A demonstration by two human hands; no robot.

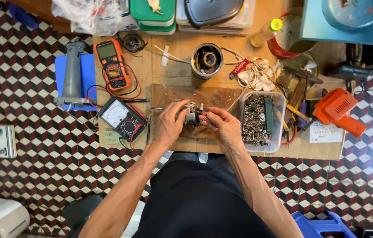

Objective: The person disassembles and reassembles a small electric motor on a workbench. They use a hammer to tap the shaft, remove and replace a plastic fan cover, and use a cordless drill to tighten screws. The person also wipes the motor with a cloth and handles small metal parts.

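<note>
Gripping a small metal motor part (191, 115) over the wooden board (168, 94) near the bench's front edge: left hand (168, 125) wrapping it steady, right hand (224, 125) fingers pinching its end, probably for fine work. Keeping the clear screw tub (279, 132) just right, within reach.

The small grey metal motor part (191, 115) sits mostly buried between the left hand (167, 125) and right hand (224, 128), so its shape can't be made out, and the fingertips on it are too small to tell apart. In the clear plastic tub of screws (278, 128), the pieces blur into one grey heap. Up top, the green lidded boxes (153, 13) and the blue panel with its clear round dish (349, 20) are cut off by the edge.
</note>
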